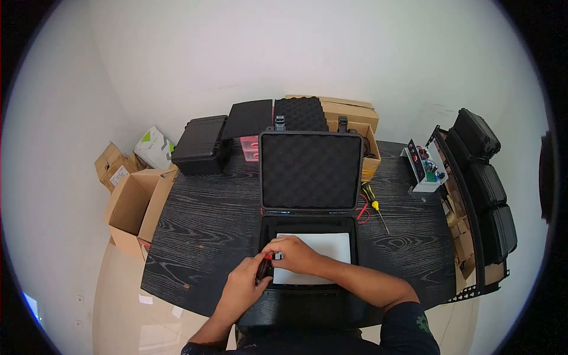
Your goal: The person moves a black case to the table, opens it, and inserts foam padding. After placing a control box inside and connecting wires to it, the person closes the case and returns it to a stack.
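Note:
An open black hard case (312, 131) lies in front of me, its lid raised and lined with wavy foam (310, 171). In its base rests a flat white panel (322, 251). My left hand (241, 284), at the panel's left edge, is closed around a small dark object with a red end (264, 267). My right hand (294, 254) reaches across the panel and pinches at the red end, beside a small grey piece (277, 256). The fingers partly cover the object, so I cannot make out its exact kind.
A yellow-black screwdriver (375, 205) and a red wire (363, 214) lie right of the case. A shut black case (201, 145) stands back left. A white unit with circuit boards (427, 168) is at right, beside a rack (473, 219) holding black cases. Open cardboard boxes (139, 204) stand left.

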`<state>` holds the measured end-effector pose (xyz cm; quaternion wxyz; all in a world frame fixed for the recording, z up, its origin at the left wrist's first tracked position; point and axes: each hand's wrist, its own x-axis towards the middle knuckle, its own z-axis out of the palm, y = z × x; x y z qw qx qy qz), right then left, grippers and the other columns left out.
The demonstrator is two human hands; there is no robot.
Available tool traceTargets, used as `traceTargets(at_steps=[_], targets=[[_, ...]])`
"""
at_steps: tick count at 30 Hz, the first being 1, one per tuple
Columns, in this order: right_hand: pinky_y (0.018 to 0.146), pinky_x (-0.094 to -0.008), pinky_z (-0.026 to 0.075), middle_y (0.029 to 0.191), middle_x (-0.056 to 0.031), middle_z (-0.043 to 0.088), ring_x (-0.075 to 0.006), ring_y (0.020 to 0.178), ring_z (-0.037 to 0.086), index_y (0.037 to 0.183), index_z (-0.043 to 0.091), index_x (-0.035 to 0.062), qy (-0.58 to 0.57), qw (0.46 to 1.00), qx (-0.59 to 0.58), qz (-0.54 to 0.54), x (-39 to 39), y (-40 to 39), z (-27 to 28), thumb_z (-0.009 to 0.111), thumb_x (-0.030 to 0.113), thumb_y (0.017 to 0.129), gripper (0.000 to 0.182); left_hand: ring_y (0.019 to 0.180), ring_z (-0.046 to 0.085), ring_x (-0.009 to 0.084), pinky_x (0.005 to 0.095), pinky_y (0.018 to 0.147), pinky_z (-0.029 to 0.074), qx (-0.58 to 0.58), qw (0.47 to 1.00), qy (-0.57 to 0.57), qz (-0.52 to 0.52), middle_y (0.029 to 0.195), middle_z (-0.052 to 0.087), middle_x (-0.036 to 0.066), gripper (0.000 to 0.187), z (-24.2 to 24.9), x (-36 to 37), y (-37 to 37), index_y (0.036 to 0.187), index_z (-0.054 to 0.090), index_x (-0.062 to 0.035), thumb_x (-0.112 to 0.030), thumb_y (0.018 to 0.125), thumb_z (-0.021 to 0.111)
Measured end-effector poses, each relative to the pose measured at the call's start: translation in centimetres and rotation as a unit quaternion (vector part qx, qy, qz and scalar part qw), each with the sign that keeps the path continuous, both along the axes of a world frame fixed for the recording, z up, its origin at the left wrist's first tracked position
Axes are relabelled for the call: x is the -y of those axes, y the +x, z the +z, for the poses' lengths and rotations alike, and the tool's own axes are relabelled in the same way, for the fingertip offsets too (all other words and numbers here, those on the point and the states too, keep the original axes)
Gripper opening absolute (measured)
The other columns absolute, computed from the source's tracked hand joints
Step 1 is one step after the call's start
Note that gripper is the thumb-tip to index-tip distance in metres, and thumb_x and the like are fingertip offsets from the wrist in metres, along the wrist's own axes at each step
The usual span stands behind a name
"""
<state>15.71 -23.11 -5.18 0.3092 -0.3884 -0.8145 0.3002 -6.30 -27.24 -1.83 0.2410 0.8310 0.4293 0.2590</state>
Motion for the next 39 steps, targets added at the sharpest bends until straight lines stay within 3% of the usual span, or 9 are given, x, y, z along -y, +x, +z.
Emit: traceTargets(at_steps=[1, 4, 11, 13, 16, 22, 28, 34, 39], targets=[[0.082, -0.0337, 0.059, 0.104, -0.0116, 0.075, -0.0217, 0.089, 0.073, 0.119, 0.071, 0.0019, 0.029, 0.999, 0.018, -0.001, -0.1, 0.1, -0.3, 0.083, 0.005, 0.086, 0.036, 0.097, 0.073, 0.0391, 0.0446, 0.084, 0.060, 0.007, 1.000, 0.009, 0.004, 0.106, 0.071, 0.021, 0.067, 0.2, 0.0, 0.4, 0.141, 0.058, -0.0029, -0.021, 0.084, 0.089], [0.084, -0.0352, 0.060, 0.104, -0.0113, 0.076, -0.0222, 0.092, 0.074, 0.120, 0.070, 0.0023, -0.115, 0.992, -0.051, -0.027, 0.3, -0.1, 0.4, 0.082, 0.002, 0.084, 0.038, 0.097, 0.073, 0.0386, 0.0456, 0.083, 0.058, 0.012, 0.998, 0.063, 0.013, 0.104, 0.070, 0.020, 0.061, -0.7, -0.5, 1.1, 0.129, 0.061, 0.0003, -0.028, 0.083, 0.090], [0.089, -0.0362, 0.060, 0.109, -0.0115, 0.078, -0.0242, 0.104, 0.076, 0.117, 0.065, 0.0008, -0.123, 0.990, -0.074, 0.018, 0.2, 0.4, 1.7, 0.081, -0.005, 0.081, 0.039, 0.093, 0.068, 0.0376, 0.0459, 0.080, 0.055, 0.018, 0.997, 0.079, 0.017, 0.096, 0.066, 0.018, 0.044, -0.8, -0.9, 1.6, 0.108, 0.062, 0.0010, -0.027, 0.086, 0.087], [0.090, -0.0361, 0.060, 0.109, -0.0114, 0.078, -0.0254, 0.106, 0.076, 0.116, 0.063, -0.0001, -0.163, 0.985, -0.060, 0.012, 0.3, 0.3, 2.6, 0.080, -0.005, 0.081, 0.039, 0.092, 0.067, 0.0374, 0.0454, 0.079, 0.054, 0.025, 0.994, 0.102, 0.007, 0.095, 0.066, 0.018, 0.040, -0.4, -1.0, 1.6, 0.109, 0.062, 0.0011, -0.023, 0.087, 0.085], [0.089, -0.0372, 0.060, 0.107, -0.0115, 0.078, -0.0249, 0.103, 0.076, 0.121, 0.060, 0.0003, -0.119, 0.992, -0.031, 0.022, 0.0, 0.1, 1.0, 0.077, -0.005, 0.084, 0.041, 0.091, 0.067, 0.0372, 0.0455, 0.079, 0.054, 0.017, 0.994, 0.106, 0.006, 0.094, 0.066, 0.017, 0.034, -0.7, -1.3, 1.4, 0.111, 0.064, -0.0001, -0.018, 0.088, 0.082], [0.091, -0.0408, 0.060, 0.119, -0.0187, 0.073, -0.0314, 0.106, 0.074, 0.138, 0.051, 0.0027, -0.136, 0.988, -0.034, 0.062, 0.5, 0.9, 2.4, 0.073, -0.002, 0.092, 0.051, 0.086, 0.065, 0.0339, 0.0452, 0.076, 0.054, -0.028, 0.989, 0.141, 0.015, 0.089, 0.064, 0.012, 0.021, -1.1, -1.5, 1.8, 0.107, 0.070, -0.0059, -0.011, 0.088, 0.075], [0.083, -0.0353, 0.061, 0.110, -0.0158, 0.075, -0.0234, 0.095, 0.074, 0.132, 0.057, 0.0020, -0.025, 1.000, -0.008, 0.010, 0.7, 1.2, 2.6, 0.070, -0.003, 0.091, 0.044, 0.085, 0.063, 0.0331, 0.0440, 0.074, 0.055, -0.061, 0.982, 0.178, 0.015, 0.090, 0.060, 0.012, 0.020, -0.8, -1.8, 2.7, 0.104, 0.072, -0.0062, -0.010, 0.084, 0.073], [0.074, -0.0329, 0.060, 0.090, -0.0105, 0.074, -0.0220, 0.076, 0.074, 0.119, 0.058, 0.0022, -0.082, 0.992, -0.096, -0.012, 0.4, 0.9, 1.2, 0.070, -0.002, 0.091, 0.030, 0.088, 0.064, 0.0351, 0.0463, 0.075, 0.055, -0.045, 0.990, 0.136, 0.017, 0.094, 0.063, 0.015, 0.026, 0.6, -0.9, 3.2, 0.110, 0.072, -0.0047, -0.011, 0.085, 0.073], [0.074, -0.0353, 0.057, 0.091, -0.0124, 0.072, -0.0229, 0.082, 0.073, 0.114, 0.062, 0.0019, -0.052, 0.997, -0.053, 0.014, 0.2, 0.9, 1.2, 0.070, -0.001, 0.090, 0.025, 0.079, 0.065, 0.0361, 0.0465, 0.073, 0.056, -0.045, 0.989, 0.138, 0.017, 0.084, 0.066, 0.016, 0.022, -1.0, -1.8, 2.7, 0.104, 0.071, -0.0038, -0.009, 0.083, 0.072]])
